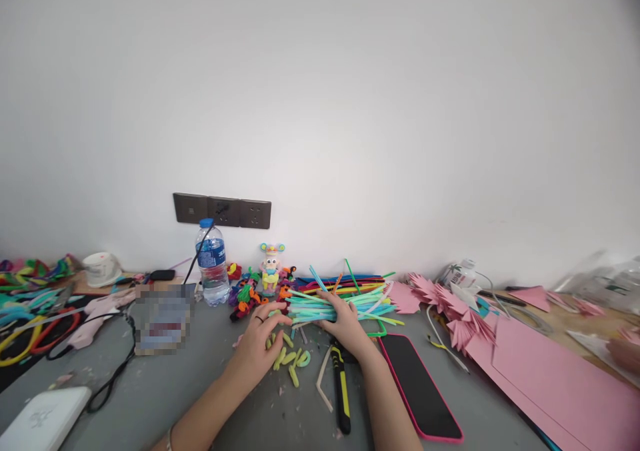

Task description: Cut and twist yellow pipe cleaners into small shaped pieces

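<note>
My right hand (349, 328) is closed around a bundle of pale green and blue pipe cleaners (320, 304) lying on the grey table (200, 384). Just left of it, my left hand (260, 344), a ring on one finger, has its fingers curled and reaching toward the end of that bundle. Several short yellow-green curled pieces (289, 359) lie on the table between my hands. A black and yellow tool (341, 388) lies under my right wrist. A phone in a pink case (420, 386) lies to the right of my forearm.
A water bottle (212, 271), a small toy figure (271, 268) and mixed coloured pipe cleaners (345, 283) stand along the wall. Pink paper sheets and spiky pink cut-outs (545, 371) fill the right side. A white device (43, 419) and black cable (113, 378) lie at left. Another person's hand (625, 354) shows at far right.
</note>
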`<move>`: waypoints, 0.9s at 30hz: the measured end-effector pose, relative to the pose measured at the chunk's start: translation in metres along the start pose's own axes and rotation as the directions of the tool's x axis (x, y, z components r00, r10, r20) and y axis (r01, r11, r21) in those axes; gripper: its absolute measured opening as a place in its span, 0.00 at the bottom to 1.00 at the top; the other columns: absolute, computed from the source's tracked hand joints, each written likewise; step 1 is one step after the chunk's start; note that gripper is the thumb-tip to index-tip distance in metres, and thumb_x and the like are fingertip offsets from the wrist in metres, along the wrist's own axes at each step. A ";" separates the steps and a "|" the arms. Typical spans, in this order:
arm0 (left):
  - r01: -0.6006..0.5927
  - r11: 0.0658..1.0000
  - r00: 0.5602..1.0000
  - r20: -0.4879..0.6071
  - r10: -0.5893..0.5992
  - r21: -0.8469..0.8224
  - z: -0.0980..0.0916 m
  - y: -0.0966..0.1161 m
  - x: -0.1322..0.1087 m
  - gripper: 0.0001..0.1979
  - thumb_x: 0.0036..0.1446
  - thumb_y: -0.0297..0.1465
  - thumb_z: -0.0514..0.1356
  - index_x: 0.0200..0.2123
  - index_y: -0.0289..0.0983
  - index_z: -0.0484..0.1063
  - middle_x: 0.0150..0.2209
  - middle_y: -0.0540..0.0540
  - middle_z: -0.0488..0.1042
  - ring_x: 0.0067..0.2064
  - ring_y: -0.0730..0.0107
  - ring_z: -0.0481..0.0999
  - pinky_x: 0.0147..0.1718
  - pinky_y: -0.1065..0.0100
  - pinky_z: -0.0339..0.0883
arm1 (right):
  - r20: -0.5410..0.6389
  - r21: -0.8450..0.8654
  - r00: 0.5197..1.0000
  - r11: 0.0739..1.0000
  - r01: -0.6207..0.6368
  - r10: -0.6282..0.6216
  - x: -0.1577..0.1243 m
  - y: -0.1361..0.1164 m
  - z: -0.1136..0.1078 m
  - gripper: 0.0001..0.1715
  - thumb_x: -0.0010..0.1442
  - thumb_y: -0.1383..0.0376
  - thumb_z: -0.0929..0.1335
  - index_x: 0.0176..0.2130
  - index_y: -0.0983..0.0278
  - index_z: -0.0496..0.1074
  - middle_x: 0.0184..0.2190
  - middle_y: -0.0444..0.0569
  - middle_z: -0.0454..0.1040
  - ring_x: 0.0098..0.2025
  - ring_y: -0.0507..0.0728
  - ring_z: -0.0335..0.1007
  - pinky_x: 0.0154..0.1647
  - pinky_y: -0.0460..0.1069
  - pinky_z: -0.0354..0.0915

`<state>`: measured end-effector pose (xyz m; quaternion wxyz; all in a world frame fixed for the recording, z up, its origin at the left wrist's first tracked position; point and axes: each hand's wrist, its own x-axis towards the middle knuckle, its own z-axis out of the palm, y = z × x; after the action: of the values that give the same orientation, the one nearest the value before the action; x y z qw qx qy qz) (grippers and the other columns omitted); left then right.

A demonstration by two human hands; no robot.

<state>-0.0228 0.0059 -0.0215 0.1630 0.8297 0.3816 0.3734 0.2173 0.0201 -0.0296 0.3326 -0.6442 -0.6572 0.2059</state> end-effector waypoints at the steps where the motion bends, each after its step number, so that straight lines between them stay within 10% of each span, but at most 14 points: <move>1: 0.003 1.000 1.000 0.000 -0.003 -0.003 0.000 0.000 0.000 0.16 0.56 0.20 0.51 0.41 0.43 0.70 0.54 0.44 0.67 0.57 0.58 0.66 0.51 0.57 0.66 | 0.002 -0.052 1.000 0.999 -0.006 0.007 0.000 0.000 0.002 0.37 0.46 0.65 0.70 0.57 0.54 0.67 0.54 0.51 0.70 0.59 0.67 0.59 0.63 0.67 0.36; 10: 0.008 1.000 1.000 -0.007 -0.008 0.012 0.000 0.001 0.000 0.15 0.55 0.20 0.51 0.39 0.43 0.72 0.53 0.43 0.68 0.56 0.56 0.68 0.46 0.60 0.69 | -0.033 0.118 0.999 0.993 0.015 -0.011 0.003 0.004 0.001 0.14 0.52 0.62 0.66 0.37 0.60 0.78 0.33 0.47 0.78 0.42 0.64 0.71 0.49 0.57 0.59; 27: 0.028 0.998 0.998 0.058 -0.024 -0.062 -0.001 0.003 0.000 0.14 0.56 0.22 0.51 0.40 0.43 0.71 0.50 0.46 0.72 0.50 0.63 0.74 0.42 0.66 0.71 | 0.120 0.293 0.991 0.956 0.018 -0.055 0.002 0.000 -0.014 0.25 0.54 0.46 0.68 0.29 0.65 0.80 0.31 0.49 0.78 0.37 0.63 0.72 0.41 0.51 0.63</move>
<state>-0.0221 0.0037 -0.0190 0.2047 0.8295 0.3755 0.3592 0.2271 0.0198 -0.0199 0.3849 -0.5616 -0.6515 0.3347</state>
